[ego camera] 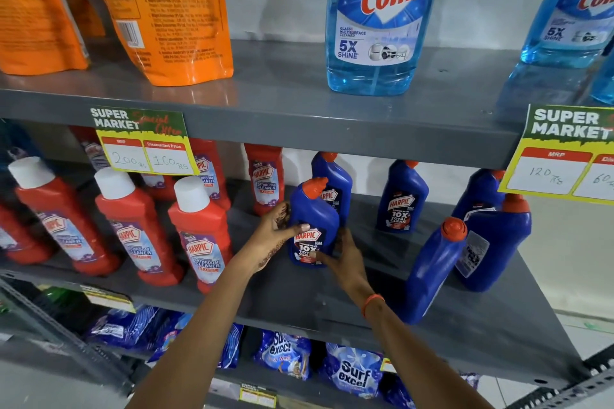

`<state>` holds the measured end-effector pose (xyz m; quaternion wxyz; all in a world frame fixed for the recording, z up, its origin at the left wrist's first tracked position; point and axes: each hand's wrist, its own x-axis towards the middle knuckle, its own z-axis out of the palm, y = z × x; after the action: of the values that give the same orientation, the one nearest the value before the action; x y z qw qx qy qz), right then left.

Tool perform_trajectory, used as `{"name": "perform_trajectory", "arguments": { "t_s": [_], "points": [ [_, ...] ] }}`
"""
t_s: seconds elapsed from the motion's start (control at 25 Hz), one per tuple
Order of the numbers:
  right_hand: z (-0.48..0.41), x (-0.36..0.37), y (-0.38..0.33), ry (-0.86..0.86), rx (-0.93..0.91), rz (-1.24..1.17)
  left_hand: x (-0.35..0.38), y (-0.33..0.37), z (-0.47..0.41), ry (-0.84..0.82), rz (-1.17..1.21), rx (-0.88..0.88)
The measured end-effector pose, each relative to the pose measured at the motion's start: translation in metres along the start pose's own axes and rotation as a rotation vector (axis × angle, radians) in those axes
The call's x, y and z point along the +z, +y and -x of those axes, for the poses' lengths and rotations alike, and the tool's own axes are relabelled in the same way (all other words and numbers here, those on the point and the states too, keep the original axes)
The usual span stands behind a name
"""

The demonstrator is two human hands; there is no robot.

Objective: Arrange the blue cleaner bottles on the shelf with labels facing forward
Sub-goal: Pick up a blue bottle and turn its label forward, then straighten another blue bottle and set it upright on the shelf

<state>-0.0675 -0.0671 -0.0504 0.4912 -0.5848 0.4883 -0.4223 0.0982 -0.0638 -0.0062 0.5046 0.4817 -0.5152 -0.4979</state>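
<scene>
Now one blue bottle (314, 226) is held on the middle shelf (299, 295) by both hands, left hand (275, 229) and right hand (345, 259), fingers closed round it, label forward; next, the two turned-away bottles (465, 252) probably need turning.

On the middle shelf (299, 302) I see both hands around one cleaner bottle (314, 226), left hand (274, 229) on its left, right hand (345, 259) on its right. Another bottle (334, 183) stands just behind it, possibly touching. Two more bottles (432, 269) stand together at right.
</scene>
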Motion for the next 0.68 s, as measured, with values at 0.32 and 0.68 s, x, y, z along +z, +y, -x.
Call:
{"name": "perform_trajectory", "arguments": {
  "t_s": [0.32, 0.68],
  "points": [
    [0.001, 0.010, 0.002, 0.065, 0.009, 0.082, -0.003, -0.008, 0.003, -0.013, -0.069, -0.019],
    [0.052, -0.009, -0.056, 0.500, -0.449, 0.284, 0.060, 0.007, 0.030, 0.306, -0.685, 0.387]
  ]
}}
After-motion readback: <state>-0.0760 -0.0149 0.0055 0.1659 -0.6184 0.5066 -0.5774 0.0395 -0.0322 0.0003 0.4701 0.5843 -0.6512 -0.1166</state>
